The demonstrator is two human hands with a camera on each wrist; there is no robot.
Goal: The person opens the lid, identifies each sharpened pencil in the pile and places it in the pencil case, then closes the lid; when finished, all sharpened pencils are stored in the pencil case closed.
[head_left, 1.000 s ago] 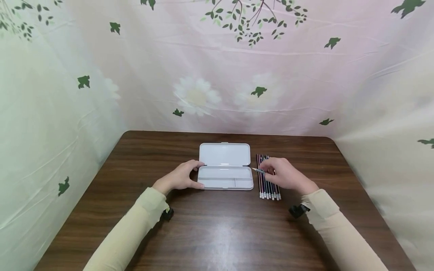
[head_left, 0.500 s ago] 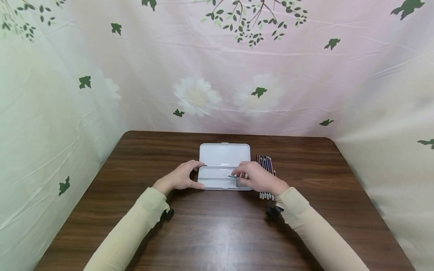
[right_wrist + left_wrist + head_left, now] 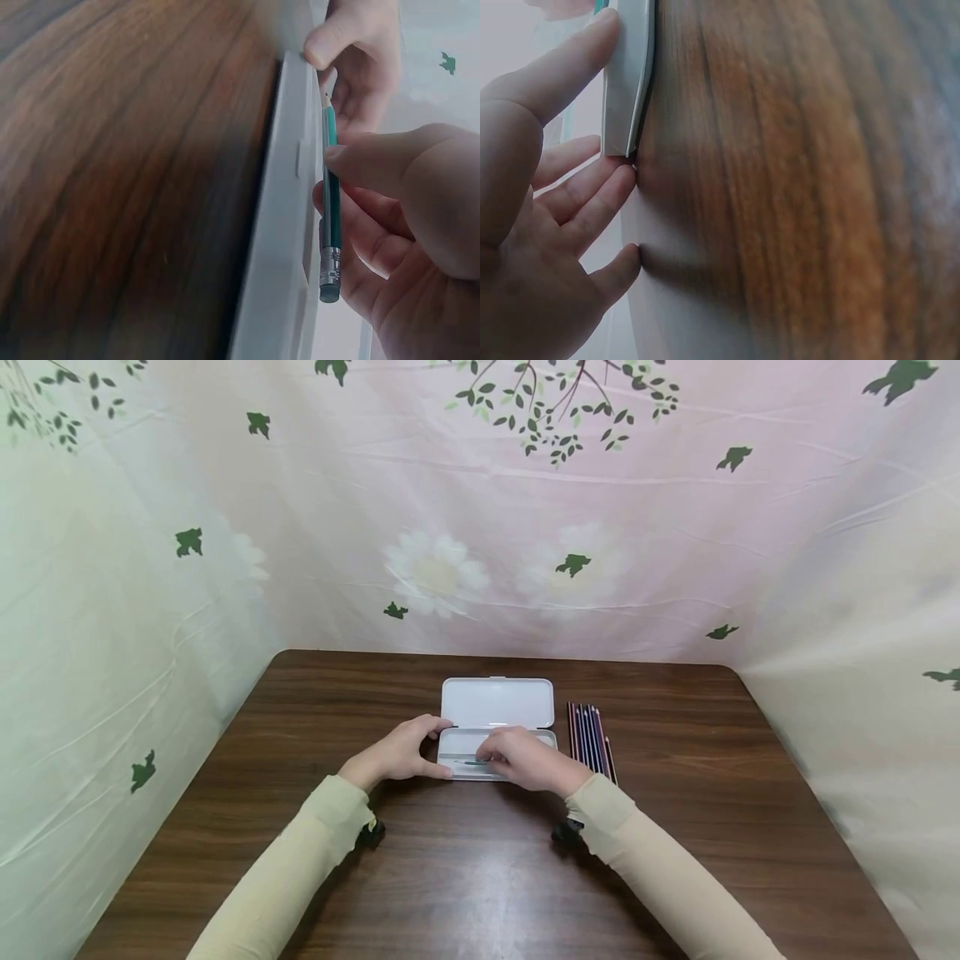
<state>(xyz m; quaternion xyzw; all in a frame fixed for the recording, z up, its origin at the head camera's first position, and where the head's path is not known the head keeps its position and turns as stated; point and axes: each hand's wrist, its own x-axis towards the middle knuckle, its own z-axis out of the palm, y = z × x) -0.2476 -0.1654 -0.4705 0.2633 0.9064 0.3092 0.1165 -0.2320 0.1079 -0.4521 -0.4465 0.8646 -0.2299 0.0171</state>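
A white pencil case [image 3: 498, 702] lies opened flat, its lid toward the back and its compartmented tray toward me. My left hand [image 3: 399, 749] rests against the tray's left end, thumb at the front corner and fingers at the back, loosely spread. In the left wrist view, the thumb touches the white case wall [image 3: 627, 82]. Between thumb and fingers, my right hand [image 3: 525, 762] pinches a green pencil [image 3: 330, 187] with a dark eraser. Its sharpened tip points left, low over the tray's front compartment; contact with the floor cannot be told. The right hand covers the tray's right part.
Several dark striped pencils [image 3: 588, 735] lie side by side just right of the case, their near ends hidden by the right sleeve. One pencil [image 3: 611, 760] sits slightly apart. Brown wooden table [image 3: 480, 868] surrounds everything; a patterned cloth [image 3: 495, 527] hangs behind.
My right hand has carried the green pencil leftward from the pencil row to over the tray's front compartment, lowering it. The left hand has stayed at the case's left end.
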